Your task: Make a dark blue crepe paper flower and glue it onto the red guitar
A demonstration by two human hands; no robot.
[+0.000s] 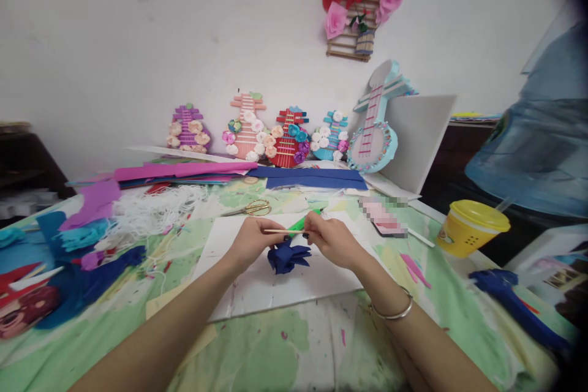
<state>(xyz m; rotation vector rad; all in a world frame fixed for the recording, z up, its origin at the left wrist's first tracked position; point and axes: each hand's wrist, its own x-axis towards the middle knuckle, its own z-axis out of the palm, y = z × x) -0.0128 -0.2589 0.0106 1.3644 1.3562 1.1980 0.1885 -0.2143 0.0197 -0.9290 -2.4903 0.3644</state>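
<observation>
My left hand [250, 242] and my right hand [333, 239] face each other over a white board [248, 297]. A thin wooden stick [278, 231] lies level between them, its ends pinched in the closed fingers of both hands. Just below the fingertips is a dark blue crepe paper piece [287, 258] with petal-like folds; whether the fingers also grip it I cannot tell. A bright green slim object [296, 226] shows behind the stick, partly hidden by my right hand.
Gold-handled scissors [255, 208] lie behind the board. White string [156, 214] and coloured paper [92, 205] are heaped at left. A phone [383, 217] and yellow lidded cup [473, 226] stand right. Flower-trimmed instrument models [287, 141] lean on the wall.
</observation>
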